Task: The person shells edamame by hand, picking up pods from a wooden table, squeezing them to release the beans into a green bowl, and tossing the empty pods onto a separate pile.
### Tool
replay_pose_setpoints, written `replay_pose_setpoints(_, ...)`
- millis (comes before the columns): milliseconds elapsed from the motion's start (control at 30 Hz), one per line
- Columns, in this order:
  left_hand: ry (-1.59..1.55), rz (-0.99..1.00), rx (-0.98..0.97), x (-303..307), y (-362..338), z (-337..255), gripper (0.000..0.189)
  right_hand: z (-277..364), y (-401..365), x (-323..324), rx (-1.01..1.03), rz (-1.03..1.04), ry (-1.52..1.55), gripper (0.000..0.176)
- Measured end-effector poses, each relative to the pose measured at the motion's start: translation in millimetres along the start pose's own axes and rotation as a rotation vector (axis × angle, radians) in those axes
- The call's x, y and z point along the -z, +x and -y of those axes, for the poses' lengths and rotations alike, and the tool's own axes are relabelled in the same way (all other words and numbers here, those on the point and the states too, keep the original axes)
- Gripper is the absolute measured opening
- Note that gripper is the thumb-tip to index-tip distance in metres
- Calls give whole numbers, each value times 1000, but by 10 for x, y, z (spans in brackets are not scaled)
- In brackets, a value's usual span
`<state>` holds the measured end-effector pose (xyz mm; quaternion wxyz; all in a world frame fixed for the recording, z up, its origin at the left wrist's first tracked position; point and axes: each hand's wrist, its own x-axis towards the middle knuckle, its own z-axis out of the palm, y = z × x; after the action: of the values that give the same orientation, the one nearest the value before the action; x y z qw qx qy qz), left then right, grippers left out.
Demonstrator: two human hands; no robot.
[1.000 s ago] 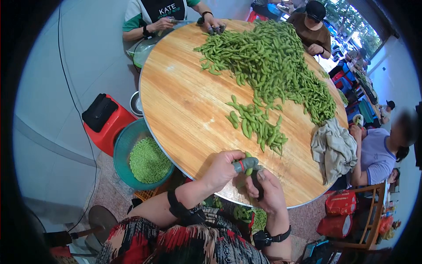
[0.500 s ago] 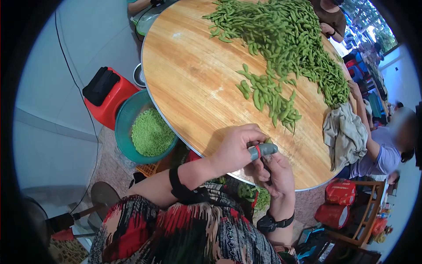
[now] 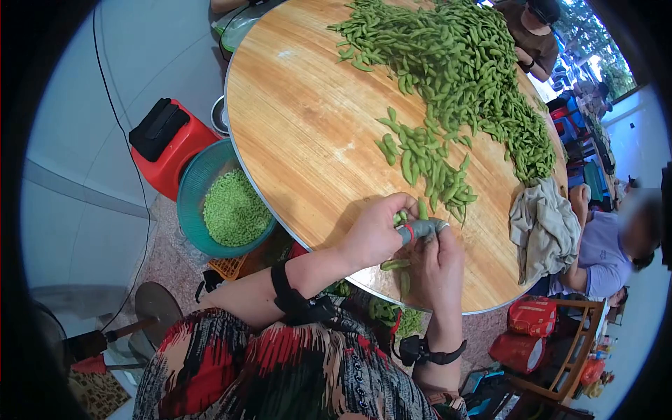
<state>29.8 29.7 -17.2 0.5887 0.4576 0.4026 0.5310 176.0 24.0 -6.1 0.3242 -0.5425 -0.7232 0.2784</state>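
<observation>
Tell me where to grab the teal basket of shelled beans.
Take the basket by its exposed rim on the side away from the table, coming from above. Its other side is tucked under the table edge, the red stool stands close at the far side, and beans fill the middle.

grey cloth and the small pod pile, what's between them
Only bare tabletop lies between the grey cloth and the small pod pile, seen in the head view.
</observation>
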Motion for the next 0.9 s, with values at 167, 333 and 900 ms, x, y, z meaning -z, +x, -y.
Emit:
replay_pose_setpoints(167, 239, -54, 32, -11, 31, -85, 13, 159, 76, 73, 19, 37, -100, 10)
replay_pose_setpoints(333, 349, -38, 58, 78, 68, 13, 15, 64, 150, 28, 22, 58, -196, 11)
replay_pose_setpoints(900, 395, -197, -199, 52, 80, 181, 29, 275, 124, -76, 121, 22, -266, 14)
